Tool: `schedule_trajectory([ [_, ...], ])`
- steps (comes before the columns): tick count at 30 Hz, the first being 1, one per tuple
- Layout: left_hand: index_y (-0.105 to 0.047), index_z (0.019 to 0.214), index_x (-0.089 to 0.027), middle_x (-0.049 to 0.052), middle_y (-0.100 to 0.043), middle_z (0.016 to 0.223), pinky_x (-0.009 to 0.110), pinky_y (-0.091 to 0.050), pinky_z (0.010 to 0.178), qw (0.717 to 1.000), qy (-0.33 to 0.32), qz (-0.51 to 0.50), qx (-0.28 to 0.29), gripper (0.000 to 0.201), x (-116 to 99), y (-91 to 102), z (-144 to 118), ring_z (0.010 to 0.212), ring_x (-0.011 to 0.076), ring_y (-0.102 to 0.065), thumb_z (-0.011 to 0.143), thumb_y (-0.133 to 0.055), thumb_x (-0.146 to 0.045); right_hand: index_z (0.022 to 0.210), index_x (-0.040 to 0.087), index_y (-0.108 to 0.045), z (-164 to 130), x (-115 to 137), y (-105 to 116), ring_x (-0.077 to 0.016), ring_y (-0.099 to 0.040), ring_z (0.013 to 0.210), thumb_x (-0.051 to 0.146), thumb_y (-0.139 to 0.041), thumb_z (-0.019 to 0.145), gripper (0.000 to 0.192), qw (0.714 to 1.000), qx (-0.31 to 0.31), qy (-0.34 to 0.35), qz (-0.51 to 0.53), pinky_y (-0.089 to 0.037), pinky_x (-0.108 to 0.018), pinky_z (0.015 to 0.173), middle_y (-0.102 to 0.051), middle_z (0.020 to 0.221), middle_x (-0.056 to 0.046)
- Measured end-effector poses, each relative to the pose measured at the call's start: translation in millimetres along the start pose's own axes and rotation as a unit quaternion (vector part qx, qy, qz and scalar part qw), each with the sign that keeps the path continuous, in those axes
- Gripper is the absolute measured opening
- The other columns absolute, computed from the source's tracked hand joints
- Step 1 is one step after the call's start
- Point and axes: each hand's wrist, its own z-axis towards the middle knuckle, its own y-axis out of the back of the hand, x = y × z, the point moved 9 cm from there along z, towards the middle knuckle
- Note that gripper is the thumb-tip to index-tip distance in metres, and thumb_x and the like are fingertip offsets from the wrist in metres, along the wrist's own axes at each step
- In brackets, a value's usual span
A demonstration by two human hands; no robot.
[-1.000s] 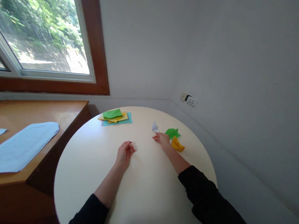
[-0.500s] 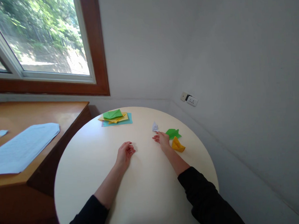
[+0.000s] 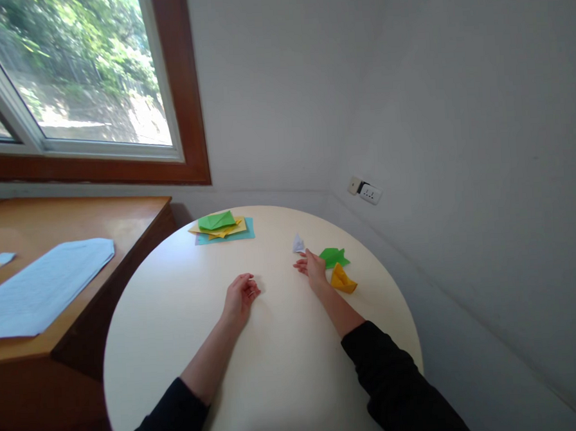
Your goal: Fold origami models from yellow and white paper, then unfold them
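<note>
My left hand (image 3: 242, 296) rests on the round white table (image 3: 177, 311), its fingers loosely curled with gaps between them and nothing visible in them. To its right, my right hand (image 3: 312, 267) lies on its side, fingers apart and holding nothing that I can see. Just beyond those fingertips stands a small white folded paper piece (image 3: 298, 243). Beside the right hand is a green folded paper shape (image 3: 335, 257), partly hidden by the hand. An orange-yellow folded paper piece, boat-like in shape (image 3: 343, 279), sits close to the right wrist.
At the table's far left edge lies a pile of coloured papers (image 3: 249, 229), with a green folded piece (image 3: 217, 220) on top. A wooden desk (image 3: 133, 217) on the left bears a large whitish sheet (image 3: 50, 282). A wall socket (image 3: 370, 194) is behind the table.
</note>
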Motion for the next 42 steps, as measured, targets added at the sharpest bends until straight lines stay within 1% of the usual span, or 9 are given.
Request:
schedule_trajectory([
  [7,-0.054,0.072,-0.014,-0.003,-0.055,0.052,0.022,-0.045,0.055,1.000,0.002,0.001,0.002,0.015,0.4,0.1,-0.1,0.049,0.0077,-0.052,0.062,-0.062,-0.022,0.069,0.015,-0.055,-4.4,3.5,-0.6,-0.0110,-0.058,0.039,0.038,-0.042,0.085,0.031,1.000,0.001,0.002,0.000,-0.039,-0.017,0.036,-0.056,0.043,0.002],
  [17,-0.054,0.071,-0.014,-0.003,-0.055,0.051,0.022,-0.045,0.055,1.000,0.001,-0.001,-0.001,0.014,-0.1,-0.1,0.0,0.049,0.0080,-0.052,0.062,-0.062,-0.023,0.064,0.015,-0.053,-2.2,0.9,0.9,-0.0112,-0.057,0.038,0.036,-0.045,0.082,0.028,1.000,-0.003,0.021,-0.011,-0.039,-0.018,0.037,-0.055,0.044,0.001],
  [20,-0.054,0.071,-0.014,-0.003,-0.055,0.052,0.022,-0.045,0.055,1.000,0.001,-0.002,0.001,0.015,0.1,-0.2,0.1,0.049,0.0078,-0.052,0.061,-0.062,-0.023,0.063,0.016,-0.052,1.0,2.1,1.4,-0.0115,-0.057,0.039,0.036,-0.046,0.079,0.027,0.996,-0.008,0.057,-0.063,-0.038,-0.019,0.038,-0.055,0.046,0.001],
  [24,-0.054,0.070,-0.014,-0.003,-0.055,0.051,0.021,-0.044,0.054,1.000,-0.001,-0.001,0.005,0.016,-0.7,-1.3,-1.1,0.048,0.0077,-0.052,0.061,-0.063,-0.024,0.064,0.017,-0.052,10.7,21.9,-1.9,-0.0145,-0.059,0.047,0.035,-0.045,0.076,0.022,0.962,-0.022,0.160,-0.219,-0.041,-0.023,0.044,-0.057,0.053,0.000],
  [27,-0.054,0.070,-0.014,-0.003,-0.055,0.051,0.021,-0.044,0.054,1.000,0.000,-0.001,0.007,0.016,-1.3,-2.3,-1.9,0.048,0.0075,-0.051,0.060,-0.063,-0.023,0.070,0.018,-0.054,22.2,38.1,-5.6,-0.0180,-0.062,0.066,0.030,-0.055,0.068,0.012,0.944,-0.032,0.196,-0.263,-0.046,-0.028,0.062,-0.062,0.068,-0.003],
  [30,-0.054,0.070,-0.014,-0.003,-0.055,0.051,0.021,-0.045,0.054,1.000,0.002,-0.002,0.005,0.016,-2.0,-2.6,-2.2,0.048,0.0074,-0.051,0.059,-0.063,-0.023,0.091,0.017,-0.054,31.3,50.9,-14.8,-0.0237,-0.059,0.090,0.025,-0.067,0.057,0.037,0.916,-0.046,0.214,-0.336,-0.042,-0.034,0.080,-0.063,0.092,-0.009],
  [32,-0.054,0.070,-0.014,-0.003,-0.055,0.050,0.021,-0.044,0.054,1.000,0.002,0.001,0.005,0.017,-2.5,-3.1,-2.3,0.048,0.0077,-0.051,0.059,-0.064,-0.024,0.106,0.015,-0.048,36.0,52.5,-26.0,-0.0271,-0.055,0.101,0.027,-0.070,0.057,0.055,0.875,-0.047,0.209,-0.434,-0.039,-0.038,0.086,-0.058,0.106,-0.015],
  [35,-0.054,0.070,-0.015,-0.003,-0.054,0.050,0.021,-0.044,0.053,1.000,0.003,0.001,0.004,0.018,-3.2,-3.4,-2.8,0.048,0.0078,-0.052,0.059,-0.064,-0.024,0.113,0.014,-0.044,42.9,46.1,-40.5,-0.0310,-0.052,0.106,0.033,-0.069,0.061,0.061,0.819,-0.034,0.179,-0.543,-0.037,-0.043,0.087,-0.054,0.113,-0.020],
  [42,-0.054,0.069,-0.014,-0.003,-0.054,0.050,0.021,-0.043,0.052,1.000,0.001,-0.006,0.001,0.017,-3.6,-3.8,-2.7,0.047,0.0076,-0.051,0.059,-0.064,-0.023,0.107,0.015,-0.048,51.9,41.8,-46.2,-0.0290,-0.055,0.102,0.013,-0.066,0.063,0.047,0.836,-0.008,0.157,-0.526,-0.038,-0.040,0.087,-0.059,0.105,-0.018],
])
